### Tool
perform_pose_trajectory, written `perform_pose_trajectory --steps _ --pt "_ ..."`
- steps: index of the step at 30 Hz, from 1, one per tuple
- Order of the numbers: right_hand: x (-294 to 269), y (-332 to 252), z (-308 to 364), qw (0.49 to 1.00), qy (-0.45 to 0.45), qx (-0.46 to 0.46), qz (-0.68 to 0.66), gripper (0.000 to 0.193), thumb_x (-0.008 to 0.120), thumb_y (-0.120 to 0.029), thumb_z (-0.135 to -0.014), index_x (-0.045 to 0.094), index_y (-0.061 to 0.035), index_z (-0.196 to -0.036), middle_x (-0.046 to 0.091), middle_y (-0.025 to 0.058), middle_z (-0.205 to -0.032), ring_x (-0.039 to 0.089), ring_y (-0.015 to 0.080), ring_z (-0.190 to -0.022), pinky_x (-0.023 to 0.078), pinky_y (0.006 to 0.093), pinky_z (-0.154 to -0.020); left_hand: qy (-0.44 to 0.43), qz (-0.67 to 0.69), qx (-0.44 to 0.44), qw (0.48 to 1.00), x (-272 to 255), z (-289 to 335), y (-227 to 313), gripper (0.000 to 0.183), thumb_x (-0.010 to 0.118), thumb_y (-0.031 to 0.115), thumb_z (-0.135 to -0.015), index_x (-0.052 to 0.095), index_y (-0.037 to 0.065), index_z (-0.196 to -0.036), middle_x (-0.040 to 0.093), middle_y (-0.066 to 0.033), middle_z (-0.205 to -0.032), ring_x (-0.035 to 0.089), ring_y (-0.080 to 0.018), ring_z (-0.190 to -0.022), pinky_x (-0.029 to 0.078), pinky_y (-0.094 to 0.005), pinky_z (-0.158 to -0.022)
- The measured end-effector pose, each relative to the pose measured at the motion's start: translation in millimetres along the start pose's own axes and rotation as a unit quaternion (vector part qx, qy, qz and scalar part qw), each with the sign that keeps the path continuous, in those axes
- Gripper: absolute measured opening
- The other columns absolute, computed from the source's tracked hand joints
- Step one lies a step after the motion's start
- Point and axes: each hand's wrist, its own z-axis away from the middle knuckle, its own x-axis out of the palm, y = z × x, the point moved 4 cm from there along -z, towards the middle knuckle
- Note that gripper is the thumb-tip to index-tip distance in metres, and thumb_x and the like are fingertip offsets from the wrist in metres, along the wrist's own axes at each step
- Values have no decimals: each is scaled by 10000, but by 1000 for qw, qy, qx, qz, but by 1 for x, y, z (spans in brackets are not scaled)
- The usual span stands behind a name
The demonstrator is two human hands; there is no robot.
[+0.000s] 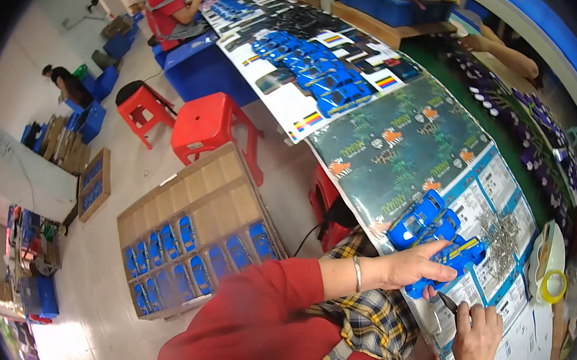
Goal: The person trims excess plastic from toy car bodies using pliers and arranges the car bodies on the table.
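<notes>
Apparently, the left grip [426, 263] is clamping the blue car [472, 256] over the table [526, 342], and the right grip [475, 333] is pinching a dark tool [447, 303], its tip pointing toward the car's lower end. Exact contact is escaping view. Sound work is probably depending on a firm left hold, with those fingertips lying clear of the tip and the right wrist pressing gently. The metal pile [501, 245] is lying just beyond, likely threatening snags or scratches.
</notes>
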Motion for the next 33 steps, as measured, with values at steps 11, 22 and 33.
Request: perform_pose_trajectory --steps 11,22,33 --pt "-4 4 20 979 -200 9 34 459 699 -261 -836 583 -78 -1240 619 195 -1072 601 275 -940 468 423 -850 -2 5 -1 1000 11 6 -9 592 658 238 -897 361 91 -1387 555 -24 -903 568 -113 -682 511 -269 -585" --pt "39 22 -2 992 44 91 -74 286 630 -48 -703 625 -88 -987 556 68 -781 552 257 -729 454 365 -633 73 54 115 989 -30 9 -4 445 636 149 -877 438 66 -1267 615 -107 -982 648 -206 -801 566 -356 -688" --pt "48 -7 103 828 -10 374 -417 402 680 -183 -826 559 -6 -1166 603 190 -989 599 364 -868 486 403 -774 58 -42 176 982 -59 49 1 753 574 560 -858 423 -38 -1289 563 -169 -1078 582 -244 -802 480 -336 -655"
